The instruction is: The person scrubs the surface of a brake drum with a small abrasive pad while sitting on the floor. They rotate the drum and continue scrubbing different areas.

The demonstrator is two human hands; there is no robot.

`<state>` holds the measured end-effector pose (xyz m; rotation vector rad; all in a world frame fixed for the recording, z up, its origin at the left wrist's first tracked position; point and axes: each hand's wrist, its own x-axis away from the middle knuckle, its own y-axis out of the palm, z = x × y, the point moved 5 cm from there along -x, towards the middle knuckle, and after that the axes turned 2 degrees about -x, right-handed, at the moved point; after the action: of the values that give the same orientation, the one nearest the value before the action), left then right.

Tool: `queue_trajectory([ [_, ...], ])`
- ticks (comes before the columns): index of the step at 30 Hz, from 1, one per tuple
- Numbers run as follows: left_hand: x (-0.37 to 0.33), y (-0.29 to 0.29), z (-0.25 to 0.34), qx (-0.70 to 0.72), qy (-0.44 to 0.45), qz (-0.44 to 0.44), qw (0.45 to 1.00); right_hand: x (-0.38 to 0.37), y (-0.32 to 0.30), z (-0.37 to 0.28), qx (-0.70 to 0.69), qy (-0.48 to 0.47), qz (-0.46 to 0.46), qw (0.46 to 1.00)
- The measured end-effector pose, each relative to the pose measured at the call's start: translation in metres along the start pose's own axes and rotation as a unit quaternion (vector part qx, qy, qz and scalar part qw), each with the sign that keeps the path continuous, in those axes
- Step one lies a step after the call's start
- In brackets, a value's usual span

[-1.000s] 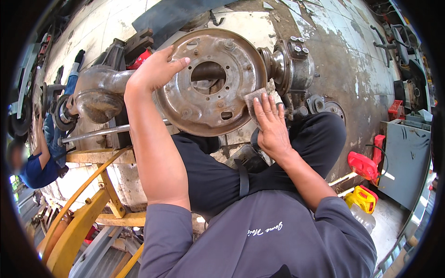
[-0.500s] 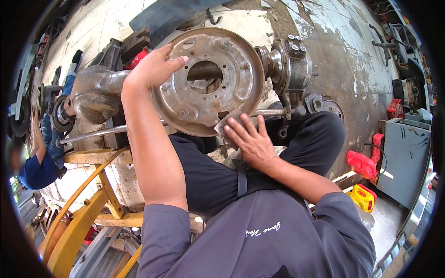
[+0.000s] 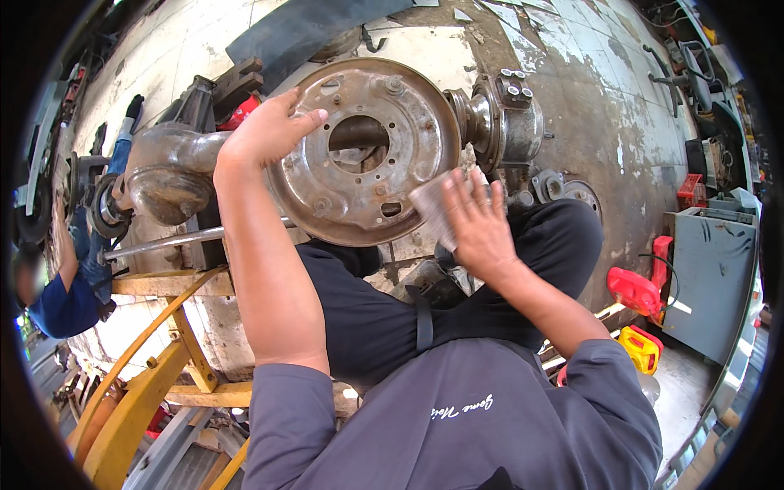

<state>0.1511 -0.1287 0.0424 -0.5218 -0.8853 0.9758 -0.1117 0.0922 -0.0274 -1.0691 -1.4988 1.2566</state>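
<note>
Scuffed, peeling floor (image 3: 600, 155) spreads right of the axle housing (image 3: 169, 184). Just right of that housing sits a round metal plate (image 3: 402, 155), brown-grey and rust-stained, broad face toward the wearer, about as long as wide. Left hand (image 3: 265, 135) is spread on its rim; right hand (image 3: 482, 224), farther right, lies flat over a blurry greyish pad (image 3: 434, 206).

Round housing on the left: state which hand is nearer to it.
Left. The left hand is at the upper-left rim of the plate, right of the housing; the right hand, with a pad, is farther right, by the plate's lower-right edge.
</note>
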Motion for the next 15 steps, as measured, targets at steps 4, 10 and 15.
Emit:
queue_trajectory([
  [4, -0.001, 0.000, 0.004, 0.008, 0.030, 0.013, 0.999, -0.014, -0.019, 0.024, -0.025, 0.020, 0.073, 0.997],
  [10, -0.010, 0.009, 0.006, -0.045, 0.074, 0.038, 0.996, -0.025, 0.002, -0.003, -0.025, -0.086, -0.017, 0.996],
  [15, 0.000, 0.003, 0.008, -0.028, 0.035, 0.029, 0.999, -0.026, -0.005, -0.014, -0.114, -0.068, 0.008, 0.991],
])
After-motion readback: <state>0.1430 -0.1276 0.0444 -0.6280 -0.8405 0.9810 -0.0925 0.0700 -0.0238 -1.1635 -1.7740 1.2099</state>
